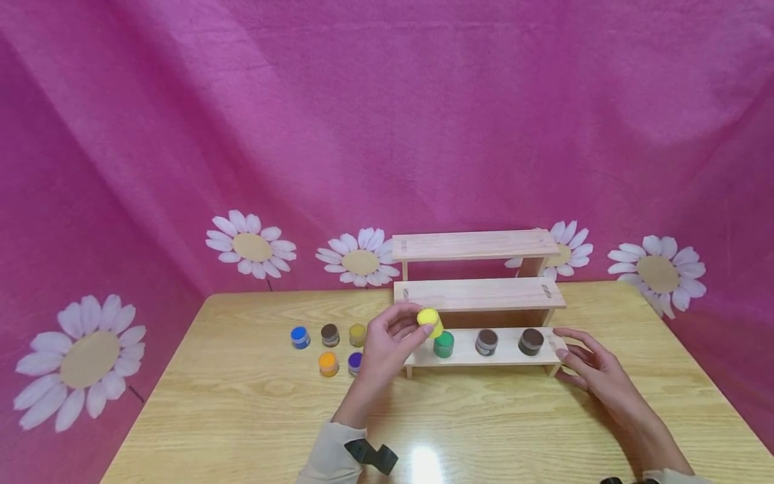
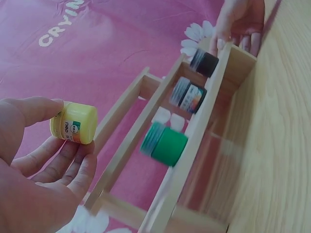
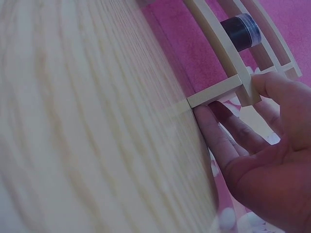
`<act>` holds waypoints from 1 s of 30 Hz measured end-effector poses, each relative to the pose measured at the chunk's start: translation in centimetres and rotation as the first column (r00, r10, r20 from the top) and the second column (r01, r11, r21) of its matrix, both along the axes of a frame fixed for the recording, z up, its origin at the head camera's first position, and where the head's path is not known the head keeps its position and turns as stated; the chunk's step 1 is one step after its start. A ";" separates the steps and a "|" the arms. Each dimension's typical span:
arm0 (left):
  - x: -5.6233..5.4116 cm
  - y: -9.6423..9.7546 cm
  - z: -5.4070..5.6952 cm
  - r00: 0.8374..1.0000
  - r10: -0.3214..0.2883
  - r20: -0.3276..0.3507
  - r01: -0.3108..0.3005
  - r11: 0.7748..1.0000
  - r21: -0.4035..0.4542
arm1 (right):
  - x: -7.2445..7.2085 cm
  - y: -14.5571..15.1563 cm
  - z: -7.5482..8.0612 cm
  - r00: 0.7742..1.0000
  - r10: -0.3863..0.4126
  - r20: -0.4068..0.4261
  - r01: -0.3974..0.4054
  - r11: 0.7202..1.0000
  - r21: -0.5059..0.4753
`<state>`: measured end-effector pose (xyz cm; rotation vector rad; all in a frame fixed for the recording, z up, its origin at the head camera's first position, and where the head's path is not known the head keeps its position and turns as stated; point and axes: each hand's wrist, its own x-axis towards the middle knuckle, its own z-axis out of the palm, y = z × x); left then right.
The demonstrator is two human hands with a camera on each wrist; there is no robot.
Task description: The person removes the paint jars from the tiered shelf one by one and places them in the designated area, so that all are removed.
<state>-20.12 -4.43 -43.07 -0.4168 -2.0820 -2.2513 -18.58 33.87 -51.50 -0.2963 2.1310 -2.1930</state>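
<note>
My left hand (image 1: pixel 393 336) pinches a yellow paint jar (image 1: pixel 430 323) between thumb and fingers, raised over the left part of the lowest step. The jar's label (image 2: pixel 73 127) faces the left wrist camera. Just beside it, a green paint jar (image 1: pixel 443 344) stands on the lowest step of a three-tier wooden rack (image 1: pixel 478 294). Farther right on that step are a brown jar (image 1: pixel 486 342) and a black-looking jar (image 1: pixel 531 341). My right hand (image 1: pixel 595 370) holds the right end of the rack's lowest step, thumb at the board's end and fingers against the leg (image 3: pixel 216 92).
Left of the rack, several jars stand on the wooden table (image 1: pixel 242 417): blue (image 1: pixel 299 337), brown (image 1: pixel 330 335), dark yellow (image 1: pixel 357 335), orange (image 1: pixel 328 364) and purple (image 1: pixel 355 364), partly behind my left arm. A pink cloth (image 1: pixel 387 134) with daisies hangs behind.
</note>
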 end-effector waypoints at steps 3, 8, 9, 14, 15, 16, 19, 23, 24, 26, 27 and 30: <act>0.3 -1.1 -0.1 1.000 0.023 0.005 -0.023 1.000 -0.022 | 0.1 0.0 -0.2 1.000 0.001 0.001 -0.001 1.000 -0.006; 1.0 -2.7 -0.4 0.997 0.079 0.001 -0.078 0.995 -0.060 | 0.2 -0.1 -0.3 1.000 0.005 -0.005 -0.005 1.000 -0.003; 1.1 -3.0 -0.4 0.996 0.086 0.000 -0.086 0.994 -0.063 | 0.2 -0.1 -0.4 1.000 0.005 -0.007 -0.005 1.000 -0.003; 1.6 -4.2 -0.8 0.994 0.108 0.006 -0.107 0.992 -0.059 | 0.4 0.1 -0.4 1.000 -0.008 -0.005 0.008 1.000 -0.001; 1.7 -4.4 -0.8 0.994 0.112 0.009 -0.111 0.992 -0.053 | 0.4 0.1 -0.4 1.000 -0.010 -0.002 0.010 1.000 0.004; 1.8 -4.7 -0.9 0.993 0.117 0.013 -0.117 0.992 -0.048 | 0.4 0.1 -0.3 1.000 -0.012 0.001 0.012 1.000 0.011; 2.2 -5.7 -0.9 0.991 0.133 0.029 -0.132 0.990 -0.042 | 0.2 -0.1 -0.2 1.000 -0.011 0.010 0.011 1.000 0.020; 2.6 -7.0 -1.2 0.987 0.151 0.049 -0.147 0.986 -0.075 | 0.0 -0.1 0.1 1.000 -0.011 0.005 0.011 1.000 0.017; 2.7 -7.3 -1.3 0.987 0.154 0.049 -0.150 0.986 -0.075 | 0.0 -0.1 0.2 1.000 -0.012 0.000 0.012 1.000 0.016; 2.9 -8.1 -1.5 0.986 0.162 0.040 -0.158 0.984 -0.076 | 0.0 0.0 0.2 1.000 -0.011 -0.003 0.011 1.000 0.017; 3.0 -8.5 -1.6 0.986 0.165 0.038 -0.162 0.984 -0.074 | 0.0 0.1 0.2 1.000 -0.008 -0.004 0.008 1.000 0.017; 3.1 -9.9 -2.0 0.982 0.186 0.027 -0.183 0.980 -0.080 | 0.0 0.1 0.1 1.000 -0.002 -0.011 0.002 1.000 0.014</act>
